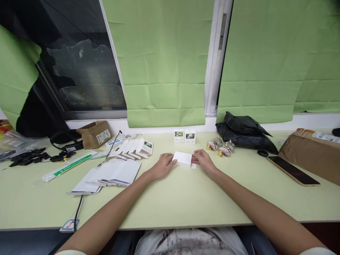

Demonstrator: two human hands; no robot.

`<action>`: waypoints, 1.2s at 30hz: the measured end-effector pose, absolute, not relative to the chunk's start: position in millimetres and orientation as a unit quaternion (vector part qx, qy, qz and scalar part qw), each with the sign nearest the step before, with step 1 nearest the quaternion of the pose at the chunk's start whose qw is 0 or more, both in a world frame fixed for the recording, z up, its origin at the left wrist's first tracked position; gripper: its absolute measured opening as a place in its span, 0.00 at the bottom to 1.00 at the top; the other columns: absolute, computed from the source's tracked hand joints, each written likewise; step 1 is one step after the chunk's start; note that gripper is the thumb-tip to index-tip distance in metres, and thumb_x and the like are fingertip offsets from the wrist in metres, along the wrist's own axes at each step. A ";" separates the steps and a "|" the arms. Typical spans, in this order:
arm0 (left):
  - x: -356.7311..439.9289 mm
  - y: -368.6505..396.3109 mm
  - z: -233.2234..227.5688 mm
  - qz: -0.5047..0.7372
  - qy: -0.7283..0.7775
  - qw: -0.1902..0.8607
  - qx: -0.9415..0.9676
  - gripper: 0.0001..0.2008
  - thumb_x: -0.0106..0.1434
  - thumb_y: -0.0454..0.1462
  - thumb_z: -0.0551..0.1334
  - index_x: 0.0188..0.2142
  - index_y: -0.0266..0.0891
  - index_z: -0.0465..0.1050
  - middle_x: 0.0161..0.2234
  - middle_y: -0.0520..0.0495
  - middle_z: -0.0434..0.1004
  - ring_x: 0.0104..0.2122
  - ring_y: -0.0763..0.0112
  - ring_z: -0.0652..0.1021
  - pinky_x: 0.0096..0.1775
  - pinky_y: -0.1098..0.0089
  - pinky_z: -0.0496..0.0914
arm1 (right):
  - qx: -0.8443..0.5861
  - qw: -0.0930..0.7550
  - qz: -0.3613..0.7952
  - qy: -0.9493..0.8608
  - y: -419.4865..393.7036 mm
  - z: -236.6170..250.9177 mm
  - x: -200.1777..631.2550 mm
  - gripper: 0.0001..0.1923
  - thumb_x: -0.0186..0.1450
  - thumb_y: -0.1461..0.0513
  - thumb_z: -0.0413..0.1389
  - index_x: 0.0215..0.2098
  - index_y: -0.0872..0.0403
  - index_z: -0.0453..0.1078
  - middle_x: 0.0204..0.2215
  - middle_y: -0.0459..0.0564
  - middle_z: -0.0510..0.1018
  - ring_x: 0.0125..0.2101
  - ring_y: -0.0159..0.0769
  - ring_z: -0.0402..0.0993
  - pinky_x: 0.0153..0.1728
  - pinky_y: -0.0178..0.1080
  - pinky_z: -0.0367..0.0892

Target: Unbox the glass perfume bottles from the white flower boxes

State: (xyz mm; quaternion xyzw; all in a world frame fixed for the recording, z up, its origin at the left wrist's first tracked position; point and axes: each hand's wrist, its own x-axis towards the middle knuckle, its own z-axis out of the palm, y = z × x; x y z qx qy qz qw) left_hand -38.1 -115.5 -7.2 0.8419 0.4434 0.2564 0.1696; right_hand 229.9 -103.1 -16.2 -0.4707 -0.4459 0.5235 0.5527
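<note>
Both hands press on one small white cardboard box [182,159] at the middle of the pale green table [170,202]: left hand [163,165] clamps its left end, right hand [203,161] its right end, apparently steadying it. Whether it holds anything cannot be seen. Flat white carton blanks [111,174] lie just left; small glass bottles [220,146] stand loose behind.

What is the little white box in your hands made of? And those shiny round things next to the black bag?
The white box, held between the left hand and the right hand, looks like thin matte cardboard: flat faces, sharp folded edges, no shine. The small bottles by the black bag seem to be clear glass with gold metal-looking caps, since they glint, though clear plastic is possible. The bag looks like thin, crinkled plastic.
</note>
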 end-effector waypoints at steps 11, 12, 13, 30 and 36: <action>-38.5 -118.5 -3.9 0.292 0.468 0.245 0.797 0.37 0.68 0.59 0.59 0.69 0.45 0.60 0.67 0.40 0.66 0.69 0.49 0.59 0.66 0.54 0.57 | -0.434 0.529 0.548 -0.481 -108.6 -7.4 232.8 0.10 0.64 0.61 0.62 0.43 0.53 0.74 0.44 0.54 0.83 0.43 0.40 0.82 0.55 0.46 0.74; -38.8 -118.6 -4.6 0.300 0.468 0.253 0.792 0.41 0.66 0.59 0.61 0.71 0.45 0.56 0.68 0.39 0.64 0.69 0.48 0.58 0.66 0.53 0.57 | -0.423 0.526 0.554 -0.487 -108.9 -6.8 232.3 0.10 0.64 0.61 0.62 0.44 0.53 0.74 0.44 0.53 0.83 0.44 0.41 0.81 0.56 0.46 0.73; -38.9 -118.6 -5.4 0.308 0.469 0.262 0.785 0.44 0.65 0.59 0.63 0.73 0.45 0.52 0.68 0.39 0.63 0.70 0.48 0.57 0.67 0.53 0.56 | -0.412 0.522 0.561 -0.493 -109.1 -6.4 232.0 0.11 0.63 0.61 0.63 0.44 0.53 0.75 0.45 0.53 0.83 0.45 0.41 0.81 0.58 0.46 0.72; -36.4 -113.1 27.0 0.518 0.362 0.542 0.554 0.26 0.69 0.56 0.59 0.55 0.39 0.70 0.45 0.42 0.80 0.37 0.62 0.82 0.48 0.59 0.73 | -0.307 0.556 0.608 -0.477 -113.4 4.8 240.3 0.13 0.66 0.55 0.61 0.46 0.51 0.75 0.37 0.50 0.82 0.36 0.40 0.82 0.47 0.47 0.76; -30.9 -134.1 32.9 0.331 0.402 0.428 0.738 0.24 0.70 0.56 0.57 0.47 0.40 0.75 0.31 0.47 0.79 0.20 0.71 0.74 0.27 0.69 0.66 | -0.407 0.478 0.343 -0.699 -120.7 -3.6 233.0 0.12 0.68 0.55 0.56 0.47 0.50 0.75 0.40 0.51 0.80 0.39 0.42 0.77 0.42 0.45 0.72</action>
